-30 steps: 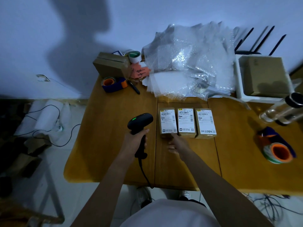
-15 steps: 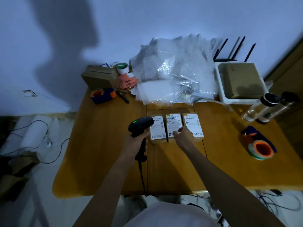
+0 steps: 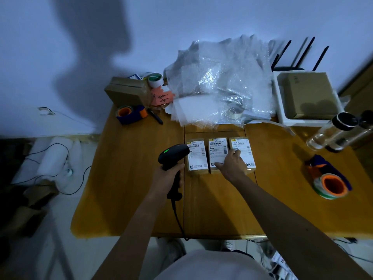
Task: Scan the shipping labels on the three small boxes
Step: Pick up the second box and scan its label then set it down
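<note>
Three small brown boxes with white shipping labels lie side by side in the middle of the wooden table (image 3: 131,178): the left box (image 3: 196,156), the middle box (image 3: 218,151) and the right box (image 3: 243,147). My left hand (image 3: 168,176) grips a black corded barcode scanner (image 3: 173,156) with a green light, its head just left of the left box. My right hand (image 3: 232,165) rests flat across the near parts of the middle and right boxes, fingers spread, covering part of their labels.
At the back stand a cardboard box (image 3: 126,91), a tape roll (image 3: 155,79), a blue-orange tape dispenser (image 3: 130,114), a bubble-wrap pile (image 3: 220,81) and a white tray (image 3: 282,118) with a box. Clear bottles (image 3: 335,131) and another tape dispenser (image 3: 331,182) sit right.
My right hand has moved forward from the table's near side onto the middle and right boxes. The scanner in my left hand has stayed beside the left box. The camera view shifted.
</note>
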Demonstrator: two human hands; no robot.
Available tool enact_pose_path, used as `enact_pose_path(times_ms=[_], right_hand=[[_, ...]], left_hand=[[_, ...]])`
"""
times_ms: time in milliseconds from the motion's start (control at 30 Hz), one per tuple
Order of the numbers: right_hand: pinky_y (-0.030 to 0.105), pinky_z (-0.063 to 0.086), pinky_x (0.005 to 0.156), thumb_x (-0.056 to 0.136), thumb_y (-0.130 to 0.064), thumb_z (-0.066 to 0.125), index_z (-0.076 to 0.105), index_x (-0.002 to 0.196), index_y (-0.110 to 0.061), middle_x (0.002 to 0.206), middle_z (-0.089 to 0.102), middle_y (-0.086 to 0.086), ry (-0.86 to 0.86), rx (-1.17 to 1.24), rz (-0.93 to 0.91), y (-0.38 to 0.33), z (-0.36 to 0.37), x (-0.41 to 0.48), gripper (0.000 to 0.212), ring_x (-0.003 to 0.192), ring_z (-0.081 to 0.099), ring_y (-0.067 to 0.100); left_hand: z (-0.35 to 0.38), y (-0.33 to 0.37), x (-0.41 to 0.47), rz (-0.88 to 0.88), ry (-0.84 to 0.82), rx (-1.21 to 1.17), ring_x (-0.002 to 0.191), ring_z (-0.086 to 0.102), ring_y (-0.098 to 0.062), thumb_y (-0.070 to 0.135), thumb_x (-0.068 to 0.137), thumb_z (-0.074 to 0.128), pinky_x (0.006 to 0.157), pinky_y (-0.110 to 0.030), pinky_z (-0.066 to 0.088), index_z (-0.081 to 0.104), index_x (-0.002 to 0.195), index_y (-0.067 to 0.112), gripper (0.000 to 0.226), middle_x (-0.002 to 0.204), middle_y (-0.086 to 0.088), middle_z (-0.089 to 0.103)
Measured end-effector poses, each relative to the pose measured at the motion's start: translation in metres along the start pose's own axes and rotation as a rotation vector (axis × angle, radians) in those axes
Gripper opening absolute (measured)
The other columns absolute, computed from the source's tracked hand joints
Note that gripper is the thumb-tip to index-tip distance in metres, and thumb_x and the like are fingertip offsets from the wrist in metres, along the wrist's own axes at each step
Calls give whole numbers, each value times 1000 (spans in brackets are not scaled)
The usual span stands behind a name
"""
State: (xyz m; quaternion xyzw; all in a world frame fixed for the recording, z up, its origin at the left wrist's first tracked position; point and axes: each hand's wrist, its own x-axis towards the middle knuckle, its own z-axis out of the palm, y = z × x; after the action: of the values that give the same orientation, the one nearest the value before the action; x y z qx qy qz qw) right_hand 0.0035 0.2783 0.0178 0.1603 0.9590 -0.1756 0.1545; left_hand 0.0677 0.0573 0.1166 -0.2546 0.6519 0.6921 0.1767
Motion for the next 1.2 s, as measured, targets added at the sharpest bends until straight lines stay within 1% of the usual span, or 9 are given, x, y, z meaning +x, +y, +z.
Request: enact_pose_path(times_ms=[167, 300, 433, 533, 700, 867, 967, 1067, 1200], right_hand=[[47, 54, 93, 88, -54, 70, 28, 152, -1, 157, 31, 22, -3, -19, -11, -2, 0, 3, 93, 128, 55, 39], [46, 53, 92, 87, -56, 69, 39, 145, 1, 150, 33, 22, 8, -37, 2, -5, -1, 3, 86, 122, 56, 36], [43, 48, 101, 89, -56, 66, 44, 142, 4, 147, 36, 21, 36, -94, -22, -7, 0, 4, 84, 123, 52, 33], [43, 44, 106, 88, -59, 65, 43, 144, 5, 149, 35, 21, 45, -116, -14, -9, 1, 5, 88, 127, 50, 33], [44, 46, 106, 84, -61, 69, 45, 142, 0, 146, 39, 20, 69, -97, -22, -12, 6, 8, 88, 129, 48, 33], [45, 47, 104, 82, -56, 74, 35, 148, -3, 152, 36, 18, 52, -57, -44, -19, 9, 7, 92, 137, 42, 34], [46, 48, 102, 83, -51, 76, 33, 146, -4, 149, 39, 19, 45, 6, -33, -24, 13, 5, 90, 137, 43, 34], [46, 45, 107, 83, -48, 77, 32, 144, -4, 146, 43, 20, 21, 70, -8, -25, 19, 6, 88, 137, 44, 36], [48, 39, 113, 85, -48, 75, 25, 152, -1, 153, 37, 24, -49, 156, 47, -22, 22, 11, 96, 143, 37, 40]], left_hand=[[-3, -2, 1, -30, 3, -22, 56, 58, -16, 18, 87, 75, 59, -30, 51, 68, 84, 10, 12, 63, -2, 62], [-3, -3, 2, -44, 9, -23, 56, 57, -17, 19, 87, 75, 59, -30, 50, 68, 85, 9, 13, 64, -3, 62], [-2, -4, 1, -45, 6, -26, 56, 57, -17, 20, 87, 76, 60, -30, 50, 68, 84, 9, 13, 63, -3, 62], [-1, -4, 1, -44, 13, -36, 54, 57, -17, 19, 87, 76, 59, -30, 50, 68, 84, 8, 13, 62, -3, 62], [0, -5, 1, -54, 33, -36, 54, 58, -17, 17, 87, 75, 58, -30, 51, 69, 82, 9, 12, 61, -3, 62], [-4, -8, 3, -65, 31, -43, 53, 58, -17, 18, 86, 76, 56, -29, 51, 68, 86, 7, 13, 63, -4, 62], [-6, -9, 3, -66, 39, -51, 54, 58, -17, 18, 86, 77, 56, -29, 52, 68, 87, 7, 14, 63, -4, 62], [-10, -13, 4, -69, 51, -43, 56, 59, -18, 19, 85, 78, 58, -31, 52, 69, 89, 7, 16, 66, -4, 63], [-13, -17, 4, -77, 46, -47, 57, 60, -17, 20, 85, 78, 58, -30, 52, 70, 90, 7, 16, 66, -4, 63]])
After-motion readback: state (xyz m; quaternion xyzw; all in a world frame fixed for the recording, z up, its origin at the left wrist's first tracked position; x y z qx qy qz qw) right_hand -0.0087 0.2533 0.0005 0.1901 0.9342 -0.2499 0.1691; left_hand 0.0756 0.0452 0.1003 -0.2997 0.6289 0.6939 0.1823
